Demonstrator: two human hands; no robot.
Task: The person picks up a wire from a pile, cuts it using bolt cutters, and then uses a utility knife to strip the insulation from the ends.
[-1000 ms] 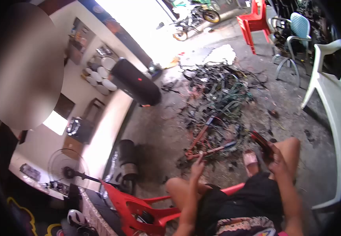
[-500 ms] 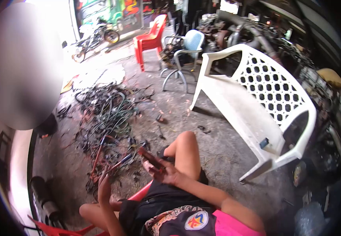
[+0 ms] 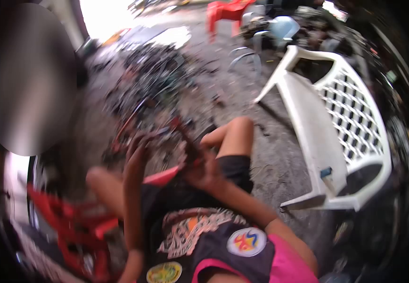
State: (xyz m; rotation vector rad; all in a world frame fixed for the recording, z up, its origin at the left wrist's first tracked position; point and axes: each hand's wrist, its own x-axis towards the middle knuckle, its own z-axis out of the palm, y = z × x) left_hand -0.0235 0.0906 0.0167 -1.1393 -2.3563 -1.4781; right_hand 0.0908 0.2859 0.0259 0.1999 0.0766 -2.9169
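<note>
My right hand (image 3: 200, 165) is wrapped round a dark, reddish flat object (image 3: 185, 133), blurred by motion, in front of my lap. Beside it, my left hand (image 3: 138, 147) is raised with its fingers smeared; whether it holds anything is hidden. Just beyond the hands, a tool with long red handles (image 3: 131, 123) lies at the near edge of a heap of tangled wires (image 3: 159, 75) on the floor.
A white plastic bench (image 3: 308, 118) stands at the right with a small dark object (image 3: 326, 172) on its seat. Red chairs (image 3: 225, 14) and a light blue chair (image 3: 283, 28) are farther back. Another red chair (image 3: 79, 226) is at lower left.
The view has tipped downward and turned left, so the scene sits higher and more to the right. Both hands are closer together, and more of the red chair at lower left shows.
</note>
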